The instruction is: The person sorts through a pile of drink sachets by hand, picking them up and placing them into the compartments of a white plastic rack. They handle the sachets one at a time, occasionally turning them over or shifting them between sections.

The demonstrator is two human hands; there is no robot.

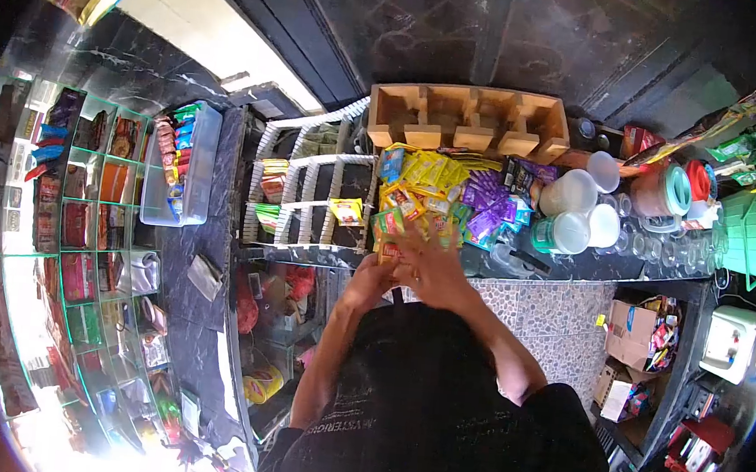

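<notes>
Dark marble bench [204, 240] is heaped with sachets [452, 193] below a wooden rack [467, 119]. An orange sachet [387, 250] at the heap's near edge is pinched in the left grip [365, 284]. The right grip [433, 271] is spread open above it, blurred. A slow, straight lift is advised, so that neighbouring packets are not dragged.

A person in a black shirt [435, 409] leans over a dark shop counter [589, 266] heaped with sachets [453, 184]. The left hand [367, 284] grips an orange packet [387, 251]. The right hand [433, 267], blurred and fingers spread, is just beside it. A wooden rack [467, 119] stands behind, with plastic jars [570, 193] at right.
</notes>
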